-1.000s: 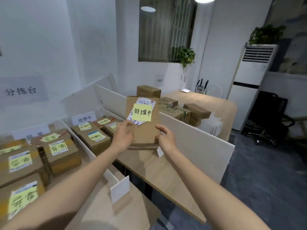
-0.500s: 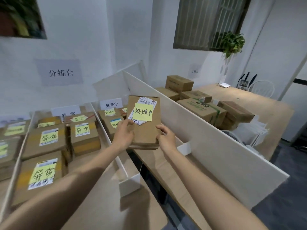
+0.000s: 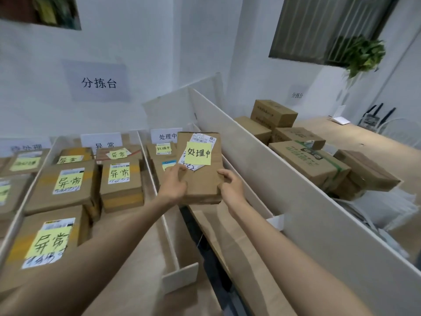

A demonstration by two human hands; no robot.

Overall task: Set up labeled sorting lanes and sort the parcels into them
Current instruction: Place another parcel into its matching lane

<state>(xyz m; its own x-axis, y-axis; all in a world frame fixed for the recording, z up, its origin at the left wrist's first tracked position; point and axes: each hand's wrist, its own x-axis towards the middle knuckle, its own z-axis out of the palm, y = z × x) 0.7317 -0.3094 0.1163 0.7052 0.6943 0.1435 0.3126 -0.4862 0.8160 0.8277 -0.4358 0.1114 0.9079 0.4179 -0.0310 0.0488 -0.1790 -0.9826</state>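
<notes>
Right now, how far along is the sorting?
Done: the 异常 sign and 处理中 sign stand at the back. Several 异常 parcels lie in their lane, at least two 处理中 parcels in theirs. In hand: left hand and right hand grip a parcel bearing a 处理中 note above that lane. Left: set it down, then probably sort the pile of unnoted boxes behind the divider.

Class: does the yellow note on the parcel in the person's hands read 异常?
No, the yellow note on the parcel reads 处理中.

Five 异常 parcels (image 3: 68, 181), three lane signs (image 3: 100, 141), two hands (image 3: 174, 185)
</notes>
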